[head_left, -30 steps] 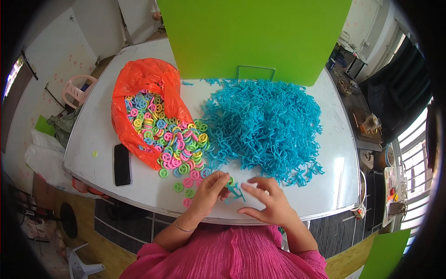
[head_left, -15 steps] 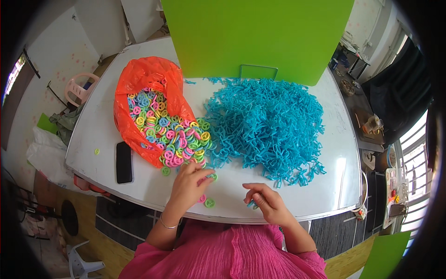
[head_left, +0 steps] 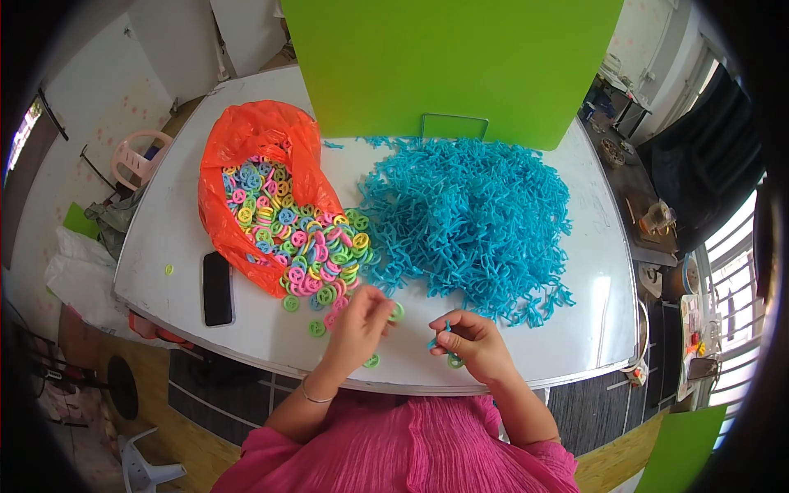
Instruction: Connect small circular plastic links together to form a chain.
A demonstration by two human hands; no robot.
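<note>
My left hand [head_left: 358, 329] is closed, pinching a small green plastic wheel [head_left: 397, 311] at its fingertips. Facing it a short way to the right, my right hand [head_left: 477, 349] grips a small blue forked plastic piece [head_left: 440, 338] between thumb and finger. A green wheel [head_left: 455, 361] shows just under the right fingers; whether it is joined to the blue piece I cannot tell. Beyond the left hand, a heap of pink, yellow, green and blue wheels [head_left: 316, 246] spills out of a red plastic bag [head_left: 226, 205]. Several loose wheels lie around my left hand.
A large pile of blue forked pieces [head_left: 477, 222] covers the middle of the white table [head_left: 592, 329]. Behind it stands a green board [head_left: 452, 66] with a thin metal frame [head_left: 454, 126]. A black phone [head_left: 218, 287] lies left of the bag.
My left hand has moved right, away from the wheel heap, with a green wheel now showing in its fingertips. My right hand has turned, so the blue piece shows upright.
</note>
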